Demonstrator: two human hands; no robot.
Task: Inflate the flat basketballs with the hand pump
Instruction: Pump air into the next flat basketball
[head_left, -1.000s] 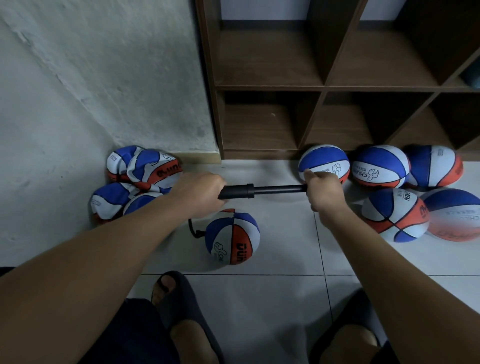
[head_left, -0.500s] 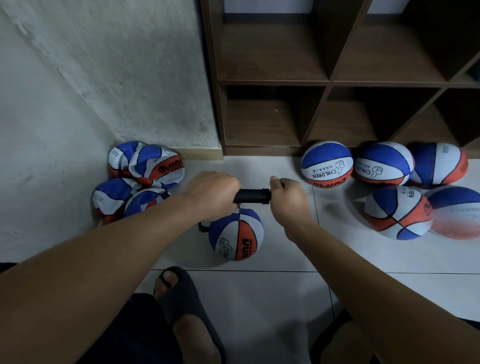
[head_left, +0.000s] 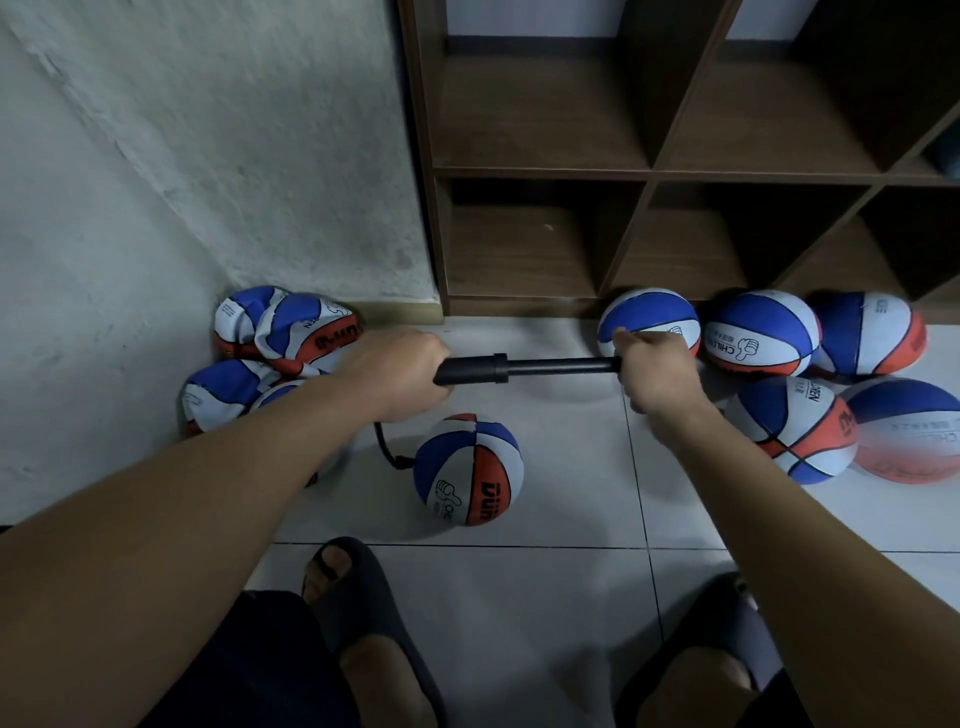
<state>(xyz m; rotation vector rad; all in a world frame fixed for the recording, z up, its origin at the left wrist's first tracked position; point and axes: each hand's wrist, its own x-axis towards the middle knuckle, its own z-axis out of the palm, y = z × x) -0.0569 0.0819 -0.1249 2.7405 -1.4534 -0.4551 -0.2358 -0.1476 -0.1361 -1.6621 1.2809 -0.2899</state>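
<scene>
A: Where are the hands?

B: The left hand is curled round the barrel of the hand pump; the right hand is clenched on the handle end, which the fingers hide; between the two the thin black rod lies bare, and the pump is held level above the floor.

A: And the ball on the pump?

B: A short black hose drops from under the left hand into the side of the round basketball on the tiled floor, just below the pump; two sandalled feet sit nearer the camera.

A: The others?

B: The flat basketballs are heaped crumpled in the wall corner, behind the left forearm; five full ones lie to the right, beside and behind the right hand, along the foot of the wooden shelf unit.
</scene>
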